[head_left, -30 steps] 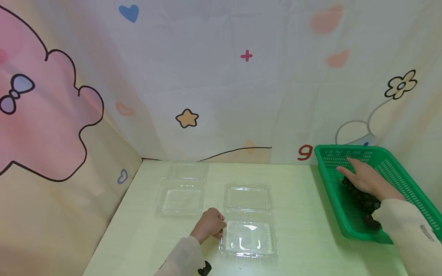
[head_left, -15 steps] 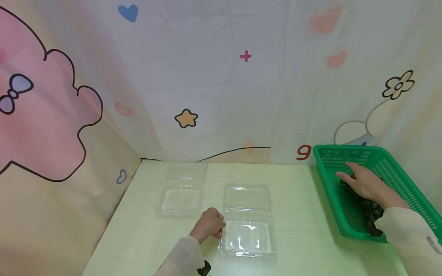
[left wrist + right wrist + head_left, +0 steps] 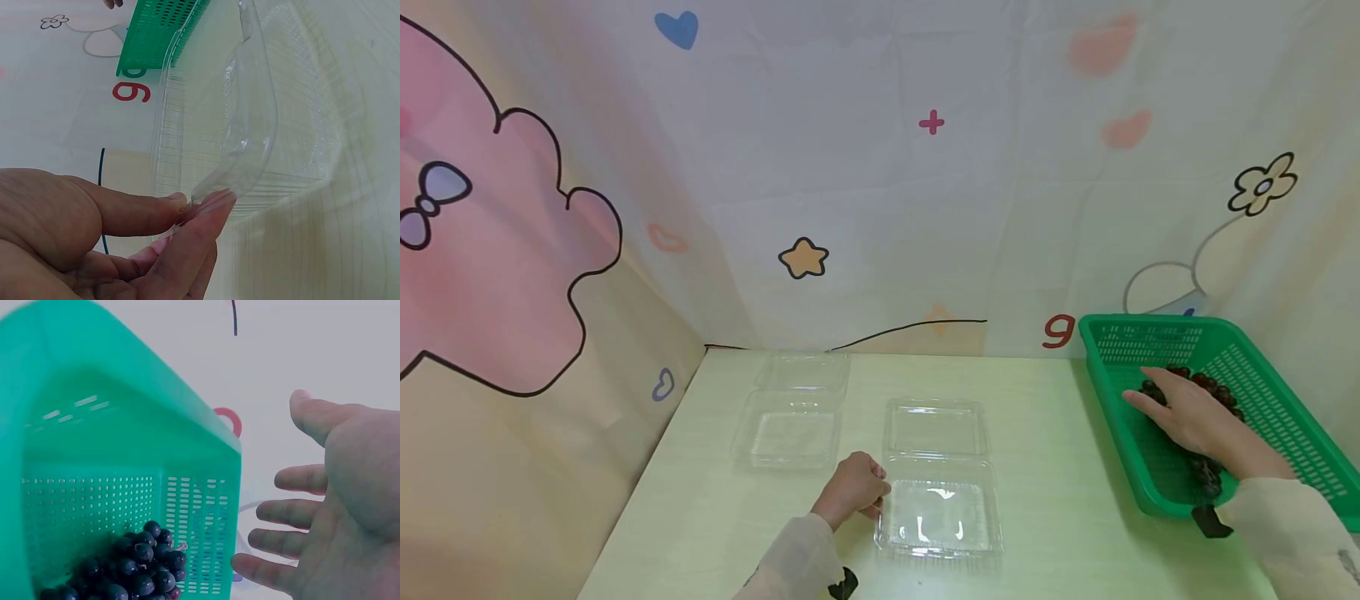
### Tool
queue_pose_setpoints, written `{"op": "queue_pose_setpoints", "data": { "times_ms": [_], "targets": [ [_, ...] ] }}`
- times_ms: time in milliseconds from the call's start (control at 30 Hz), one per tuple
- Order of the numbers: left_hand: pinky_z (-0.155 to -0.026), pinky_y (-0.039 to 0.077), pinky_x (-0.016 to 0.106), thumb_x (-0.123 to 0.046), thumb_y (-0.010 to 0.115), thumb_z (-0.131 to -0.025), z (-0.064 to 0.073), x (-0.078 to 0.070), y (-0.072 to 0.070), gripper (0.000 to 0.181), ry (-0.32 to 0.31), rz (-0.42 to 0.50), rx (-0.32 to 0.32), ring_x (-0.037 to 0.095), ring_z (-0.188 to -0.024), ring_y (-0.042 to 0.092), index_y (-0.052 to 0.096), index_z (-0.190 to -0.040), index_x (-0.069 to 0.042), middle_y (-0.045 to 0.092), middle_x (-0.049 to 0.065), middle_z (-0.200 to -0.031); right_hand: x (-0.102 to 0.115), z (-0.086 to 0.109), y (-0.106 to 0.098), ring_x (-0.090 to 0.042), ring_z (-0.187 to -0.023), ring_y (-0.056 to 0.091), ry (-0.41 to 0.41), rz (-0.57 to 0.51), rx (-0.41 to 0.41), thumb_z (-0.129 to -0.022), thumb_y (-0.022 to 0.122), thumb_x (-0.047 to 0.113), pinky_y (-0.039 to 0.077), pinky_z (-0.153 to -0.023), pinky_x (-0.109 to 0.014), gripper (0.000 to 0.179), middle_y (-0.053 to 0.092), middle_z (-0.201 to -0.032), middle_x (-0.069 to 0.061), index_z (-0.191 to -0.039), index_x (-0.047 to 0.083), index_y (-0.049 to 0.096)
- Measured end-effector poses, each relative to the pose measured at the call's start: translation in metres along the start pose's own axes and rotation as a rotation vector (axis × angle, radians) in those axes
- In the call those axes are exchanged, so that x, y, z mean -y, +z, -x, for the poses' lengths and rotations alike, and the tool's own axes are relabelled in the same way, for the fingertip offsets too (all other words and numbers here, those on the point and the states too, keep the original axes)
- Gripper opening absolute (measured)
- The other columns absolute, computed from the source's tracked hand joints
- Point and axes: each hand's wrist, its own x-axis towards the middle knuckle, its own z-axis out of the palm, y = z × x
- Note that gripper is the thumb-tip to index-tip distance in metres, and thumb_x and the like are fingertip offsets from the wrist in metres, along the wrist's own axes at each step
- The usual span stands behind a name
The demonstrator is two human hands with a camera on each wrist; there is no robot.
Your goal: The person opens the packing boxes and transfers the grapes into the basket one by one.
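My left hand (image 3: pixel 852 487) pinches the left rim of a clear plastic clamshell container (image 3: pixel 942 518), which lies with its lid folded back. In the left wrist view, thumb and fingertips close on the thin edge of the container (image 3: pixel 250 140). My right hand (image 3: pixel 1201 421) is over the green basket (image 3: pixel 1114 417), fingers spread and holding nothing. Dark grapes (image 3: pixel 1219 390) show behind and below it, partly covered by the hand. The right wrist view shows the bunch of grapes (image 3: pixel 142 565) in the basket and the extended fingers of my right hand (image 3: pixel 350 500).
Another clear clamshell container (image 3: pixel 793 435) lies with its lid folded back, farther left on the pale table (image 3: pixel 700 533). A printed curtain (image 3: pixel 850 150) hangs along the back and sides. The basket's raised walls surround the grapes at the right.
My right hand has shifted a little toward me within the basket area, and more grapes show behind it. The left hand keeps its pinch on the container rim.
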Motion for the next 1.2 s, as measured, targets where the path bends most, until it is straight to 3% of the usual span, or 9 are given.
{"op": "queue_pose_setpoints", "data": {
  "times_ms": [600, 1000, 1200],
  "targets": [
    [-0.054, 0.059, 0.029, 0.009, 0.067, -0.092, -0.002, -0.003, -0.001, 0.013, 0.001, -0.024, -0.018, 0.016, -0.054, 0.059, 0.058, -0.087, 0.001, 0.059, 0.011, -0.07, 0.026, 0.034, 0.02, -0.065, -0.138, 0.024, -0.018, -0.033, 0.0, -0.106, 0.049, 0.055, 0.027, -0.103, -0.08, 0.086, 0.024, -0.155, -0.044, -0.155, -0.013, 0.025],
    [-0.054, 0.06, 0.029, 0.008, 0.066, -0.093, -0.008, -0.003, -0.002, 0.01, -0.012, -0.004, -0.042, 0.016, -0.055, 0.058, 0.059, -0.089, 0.001, 0.059, 0.01, -0.07, 0.04, 0.051, 0.034, -0.062, -0.14, 0.023, -0.064, -0.001, -0.087, -0.107, 0.051, 0.049, 0.028, -0.101, -0.08, 0.079, 0.023, -0.157, -0.039, -0.157, -0.008, 0.028],
    [-0.056, 0.06, 0.029, 0.006, 0.066, -0.095, -0.013, -0.003, -0.001, 0.008, -0.034, -0.011, -0.051, 0.017, -0.055, 0.058, 0.059, -0.093, 0.003, 0.058, 0.011, -0.072, 0.048, 0.056, 0.041, -0.056, -0.148, 0.014, -0.07, 0.014, -0.116, -0.108, 0.049, 0.048, 0.021, -0.101, -0.084, 0.076, 0.023, -0.16, -0.036, -0.158, -0.006, 0.029]
  ]
}}
